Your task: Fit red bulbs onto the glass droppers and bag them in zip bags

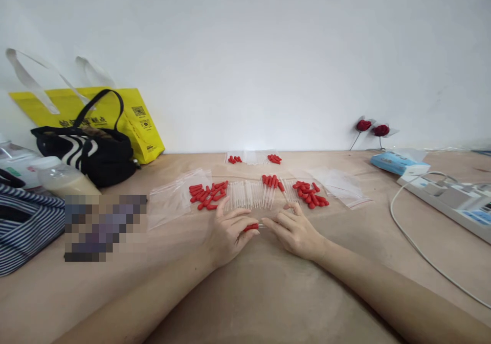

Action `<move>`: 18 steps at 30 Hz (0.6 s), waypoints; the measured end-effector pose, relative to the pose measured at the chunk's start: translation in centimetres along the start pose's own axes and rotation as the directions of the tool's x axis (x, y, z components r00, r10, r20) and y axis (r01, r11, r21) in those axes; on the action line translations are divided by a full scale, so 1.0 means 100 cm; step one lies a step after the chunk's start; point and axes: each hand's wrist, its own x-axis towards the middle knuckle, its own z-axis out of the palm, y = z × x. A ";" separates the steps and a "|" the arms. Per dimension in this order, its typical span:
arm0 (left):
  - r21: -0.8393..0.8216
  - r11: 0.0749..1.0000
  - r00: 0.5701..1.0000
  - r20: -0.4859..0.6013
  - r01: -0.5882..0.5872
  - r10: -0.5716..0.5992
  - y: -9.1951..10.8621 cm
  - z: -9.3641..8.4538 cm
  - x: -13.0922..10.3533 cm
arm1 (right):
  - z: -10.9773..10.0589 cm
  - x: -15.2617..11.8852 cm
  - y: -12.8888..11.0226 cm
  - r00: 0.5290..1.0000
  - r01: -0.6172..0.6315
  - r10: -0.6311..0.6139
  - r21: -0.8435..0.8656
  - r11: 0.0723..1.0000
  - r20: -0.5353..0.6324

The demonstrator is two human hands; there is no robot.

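Observation:
Low over the table's middle, my left hand pinches a red rubber bulb. Facing it, my right hand has its thumb and finger closed on a thin clear tube that meets the bulb's right end. Beyond the hands lies a row of clear glass tubes. Several tubes at its right part carry red bulbs. Loose red bulbs form one pile left of the row and another on the right.
Clear plastic bags lie at left, right and back. A yellow bag, black bag and bottle stand left. At right are a tissue pack, power strip and white cable.

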 end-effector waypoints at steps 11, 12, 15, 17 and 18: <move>-0.027 1.000 1.000 -0.012 -0.002 0.002 0.006 0.002 -0.003 | 0.005 -0.003 -0.002 0.998 -0.037 0.045 0.141 0.989 -0.049; -0.032 0.999 1.000 -0.012 -0.003 0.003 0.007 0.002 -0.003 | 0.004 -0.002 -0.003 0.998 -0.031 0.039 0.142 0.989 -0.054; -0.050 0.999 1.000 -0.006 0.002 -0.002 0.006 0.002 -0.002 | 0.003 -0.001 -0.002 0.999 -0.031 0.036 0.129 0.991 -0.035; -0.054 0.998 1.000 0.001 0.013 -0.013 0.002 0.001 -0.002 | 0.002 0.000 -0.001 0.999 -0.050 0.050 0.119 0.992 0.000; -0.053 0.998 1.000 0.006 0.018 -0.017 0.000 0.001 -0.002 | 0.001 0.000 -0.001 0.998 -0.060 0.059 0.111 0.992 0.017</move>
